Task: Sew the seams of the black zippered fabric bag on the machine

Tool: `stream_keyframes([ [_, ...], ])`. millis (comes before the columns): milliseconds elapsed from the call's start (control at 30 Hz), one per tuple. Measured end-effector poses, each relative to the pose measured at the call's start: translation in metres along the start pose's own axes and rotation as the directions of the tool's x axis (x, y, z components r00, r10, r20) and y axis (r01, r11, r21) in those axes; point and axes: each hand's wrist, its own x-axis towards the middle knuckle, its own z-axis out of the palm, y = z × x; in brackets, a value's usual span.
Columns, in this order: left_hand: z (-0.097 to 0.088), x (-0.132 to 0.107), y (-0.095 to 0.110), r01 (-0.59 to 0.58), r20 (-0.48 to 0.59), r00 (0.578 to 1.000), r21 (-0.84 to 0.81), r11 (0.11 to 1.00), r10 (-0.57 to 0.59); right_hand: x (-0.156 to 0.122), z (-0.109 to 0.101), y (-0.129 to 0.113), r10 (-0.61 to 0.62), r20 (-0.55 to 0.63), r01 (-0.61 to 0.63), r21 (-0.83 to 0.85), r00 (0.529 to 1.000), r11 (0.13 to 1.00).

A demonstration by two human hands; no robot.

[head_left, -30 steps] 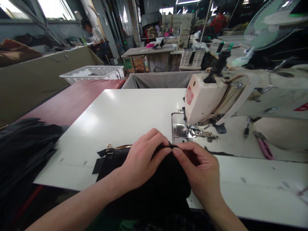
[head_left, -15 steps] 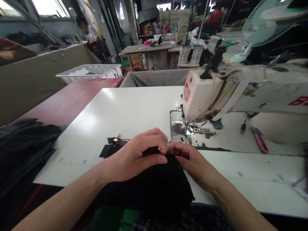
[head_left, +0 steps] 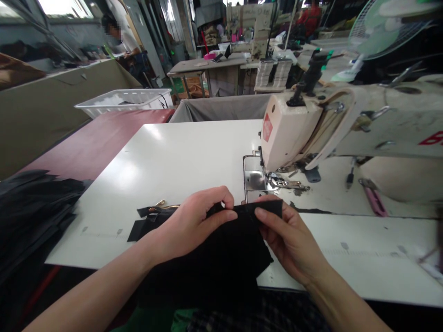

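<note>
A black fabric piece (head_left: pixel 221 258) hangs over the front edge of the white sewing table. My left hand (head_left: pixel 197 221) pinches its upper edge between thumb and fingers. Close beside it, my right hand (head_left: pixel 287 235) grips the same edge near its right end, thumb in front and fingers behind. A zipper (head_left: pixel 161 207) with gold-coloured teeth and pull runs along the fabric's left part and passes behind my left hand. Just beyond my hands stands the sewing machine (head_left: pixel 287 129), its presser foot (head_left: pixel 285 183) over the metal plate (head_left: pixel 255 180).
Dark fabric (head_left: pixel 38 207) is heaped at the left. Behind it are a red surface (head_left: pixel 90 143) and a white plastic basket (head_left: pixel 128 99). A pink-handled tool (head_left: pixel 374 198) lies under the machine arm. One person (head_left: pixel 128 46) works at the far left; a fan (head_left: pixel 377 32) stands at right.
My right hand has turned and shifted right, and the fabric's top edge now lies straight between both hands. The zipper end has moved a little left.
</note>
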Motion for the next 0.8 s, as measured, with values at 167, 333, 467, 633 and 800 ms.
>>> stream_keyframes([
  [167, 0.001, 0.000, 0.000, -0.004, 0.003, 1.000, -0.004, 1.000, 0.004, -0.003, 0.001, 0.011, 0.073, 0.017, -0.073, 0.033, 0.997, 0.997],
  [333, 0.002, -0.001, 0.001, 0.014, -0.006, 1.000, 0.024, 1.000, -0.014, -0.005, 0.002, 0.019, 0.068, -0.088, -0.062, 0.072, 0.994, 0.996],
  [467, 0.005, 0.000, 0.000, 0.031, -0.031, 0.999, -0.001, 1.000, -0.031, -0.011, 0.004, 0.016, 0.036, -0.076, -0.034, 0.034, 0.996, 0.999],
  [633, 0.012, 0.000, -0.005, 0.057, -0.088, 0.994, -0.064, 0.996, -0.062, -0.015, 0.001, 0.016, 0.004, -0.074, -0.023, -0.250, 0.997, 0.968],
  [800, 0.014, 0.001, -0.004, 0.068, -0.036, 0.997, 0.114, 0.991, -0.064, -0.014, 0.000, 0.023, -0.089, -0.114, 0.040, -0.372, 0.989, 0.927],
])
